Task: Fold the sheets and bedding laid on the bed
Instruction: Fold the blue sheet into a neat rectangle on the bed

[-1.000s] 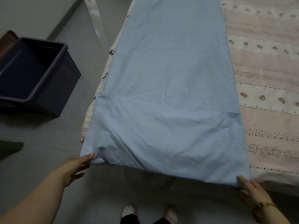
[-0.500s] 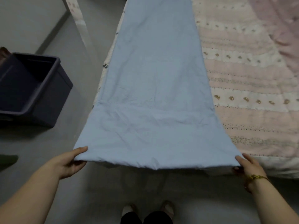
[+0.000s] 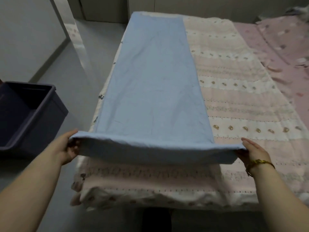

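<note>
A long light-blue sheet (image 3: 153, 84), folded into a narrow strip, lies lengthwise along the left side of the bed. Its near end is lifted off the bed and curls over toward the far end. My left hand (image 3: 69, 146) grips the near left corner, thumb on top. My right hand (image 3: 252, 150), with a gold bracelet at the wrist, holds the near right corner. Under the sheet lies a pink and white patterned quilt (image 3: 242, 101).
A dark blue plastic bin (image 3: 41, 118) stands on the grey floor left of the bed. A pink bedding piece (image 3: 284, 52) covers the far right of the bed. Wall and a vertical post rise at the far left.
Both hands have raised the near end of the blue sheet from below the bed's edge and carried it forward over the bed. The view has tilted up, so more of the bed shows.
</note>
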